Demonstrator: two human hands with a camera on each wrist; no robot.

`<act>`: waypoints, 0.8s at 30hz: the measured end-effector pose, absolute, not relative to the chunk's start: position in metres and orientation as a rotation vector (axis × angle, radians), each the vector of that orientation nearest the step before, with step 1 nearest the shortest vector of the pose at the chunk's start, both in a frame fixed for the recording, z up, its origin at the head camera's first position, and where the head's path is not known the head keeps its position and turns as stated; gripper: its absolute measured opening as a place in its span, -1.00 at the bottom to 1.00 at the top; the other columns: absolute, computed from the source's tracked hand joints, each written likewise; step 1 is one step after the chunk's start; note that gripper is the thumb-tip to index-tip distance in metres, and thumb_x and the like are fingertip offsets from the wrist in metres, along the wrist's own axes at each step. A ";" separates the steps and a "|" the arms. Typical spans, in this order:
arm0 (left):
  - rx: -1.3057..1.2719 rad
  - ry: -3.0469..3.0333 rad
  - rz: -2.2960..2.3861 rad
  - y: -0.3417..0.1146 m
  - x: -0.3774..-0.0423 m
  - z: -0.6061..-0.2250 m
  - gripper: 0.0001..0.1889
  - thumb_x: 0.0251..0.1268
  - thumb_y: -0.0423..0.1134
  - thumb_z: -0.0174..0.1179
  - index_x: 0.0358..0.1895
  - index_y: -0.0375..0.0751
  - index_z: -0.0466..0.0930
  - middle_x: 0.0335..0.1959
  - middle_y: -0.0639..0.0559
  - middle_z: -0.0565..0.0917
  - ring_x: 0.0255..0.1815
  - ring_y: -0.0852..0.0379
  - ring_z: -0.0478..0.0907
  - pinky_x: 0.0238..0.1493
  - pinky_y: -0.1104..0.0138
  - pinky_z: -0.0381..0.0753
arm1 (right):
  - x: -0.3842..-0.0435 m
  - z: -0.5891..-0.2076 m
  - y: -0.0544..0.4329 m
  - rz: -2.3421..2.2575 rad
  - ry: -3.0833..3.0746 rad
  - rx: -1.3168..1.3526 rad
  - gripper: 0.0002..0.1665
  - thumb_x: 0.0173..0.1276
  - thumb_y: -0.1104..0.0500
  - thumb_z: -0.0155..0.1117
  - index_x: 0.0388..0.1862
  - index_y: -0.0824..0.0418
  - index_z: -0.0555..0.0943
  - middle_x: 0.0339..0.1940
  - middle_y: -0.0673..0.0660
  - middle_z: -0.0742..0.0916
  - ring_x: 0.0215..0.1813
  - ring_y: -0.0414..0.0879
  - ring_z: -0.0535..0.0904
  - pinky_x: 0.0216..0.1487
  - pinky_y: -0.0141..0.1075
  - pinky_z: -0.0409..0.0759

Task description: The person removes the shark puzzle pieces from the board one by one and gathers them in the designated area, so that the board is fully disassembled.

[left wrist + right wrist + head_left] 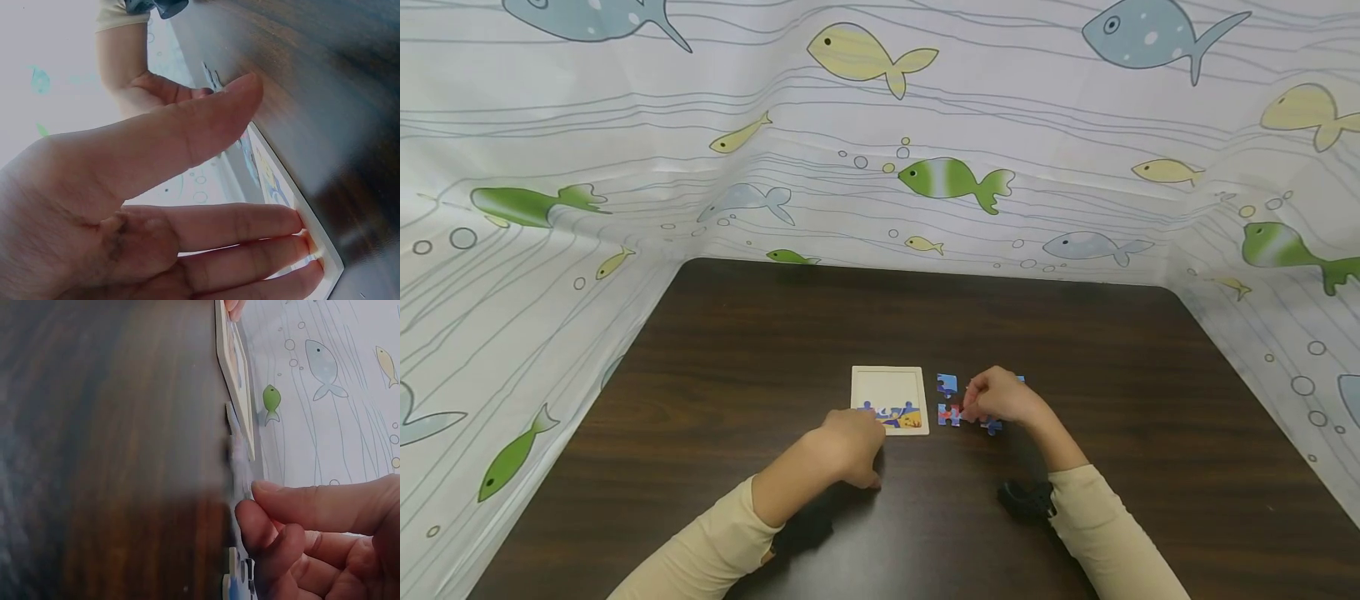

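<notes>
A pale square puzzle tray [887,382] lies on the table, with a row of joined puzzle pieces [898,416] along its near edge. My left hand [850,442] rests at the tray's near left corner. Its fingers [250,225] are straight, with their tips at the rim, and the thumb stands apart. My right hand [1002,395] is just right of the tray, thumb and forefinger [250,525] pinching at a puzzle piece mostly hidden by them. Beside those fingertips lies a red and blue puzzle piece [949,415], with a blue piece [947,384] behind it.
Another blue piece [992,427] shows under the right hand, and one more peeks out beyond it. The dark wooden table [760,333] is bounded by a white curtain [1037,125] printed with fish. A black band [1026,500] is at the right wrist.
</notes>
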State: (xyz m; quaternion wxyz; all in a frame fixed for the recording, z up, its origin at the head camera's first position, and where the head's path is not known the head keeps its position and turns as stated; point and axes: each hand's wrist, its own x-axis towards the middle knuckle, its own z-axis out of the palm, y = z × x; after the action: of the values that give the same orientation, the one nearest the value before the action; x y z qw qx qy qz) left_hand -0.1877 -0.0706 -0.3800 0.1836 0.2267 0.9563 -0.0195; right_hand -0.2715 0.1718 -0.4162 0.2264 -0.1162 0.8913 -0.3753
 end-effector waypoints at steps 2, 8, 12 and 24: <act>0.641 2.697 -0.045 -0.071 -0.188 -0.380 -0.57 -0.14 0.10 0.48 -0.30 -0.15 0.69 -0.24 0.03 0.65 -0.18 0.08 0.59 -0.14 0.07 0.62 | -0.272 -0.416 0.172 -1.026 2.468 -0.314 -0.93 0.05 0.35 0.37 -0.53 0.32 0.62 -0.66 0.05 0.66 -0.62 -0.16 0.50 -0.56 -0.33 0.46; 0.637 2.693 -0.042 -0.071 -0.187 -0.378 -0.57 -0.13 0.10 0.48 -0.29 -0.16 0.69 -0.27 0.03 0.63 -0.23 0.09 0.57 -0.15 0.07 0.62 | -0.273 -0.418 0.173 -1.021 2.485 -0.314 -0.92 0.07 0.34 0.37 -0.54 0.32 0.62 -0.70 0.04 0.62 -0.62 -0.16 0.51 -0.54 -0.31 0.48; 0.631 2.691 -0.032 -0.071 -0.186 -0.377 -0.58 -0.11 0.09 0.47 -0.30 -0.16 0.69 -0.27 0.03 0.63 -0.23 0.10 0.56 -0.13 0.06 0.61 | -0.274 -0.417 0.173 -1.037 2.473 -0.312 -0.91 0.08 0.33 0.37 -0.52 0.32 0.62 -0.71 0.03 0.59 -0.62 -0.16 0.50 -0.53 -0.31 0.48; 0.612 2.718 0.011 -0.070 -0.181 -0.373 -0.62 0.00 0.10 0.42 -0.38 -0.17 0.65 -0.28 0.00 0.65 -0.19 0.07 0.60 -0.06 0.00 0.56 | -0.275 -0.421 0.167 -1.138 2.398 -0.515 -0.84 0.27 0.22 0.31 -0.36 0.33 0.71 -0.54 0.09 0.73 -0.55 -0.17 0.51 -0.51 -0.33 0.51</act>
State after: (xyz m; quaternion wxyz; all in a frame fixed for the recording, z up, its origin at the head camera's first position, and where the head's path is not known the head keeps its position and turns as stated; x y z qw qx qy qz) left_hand -0.1811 -0.0705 -0.3734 0.1767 0.2160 0.9603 0.0040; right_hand -0.2754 0.1672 -0.4206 0.2173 -0.1858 0.8657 -0.4108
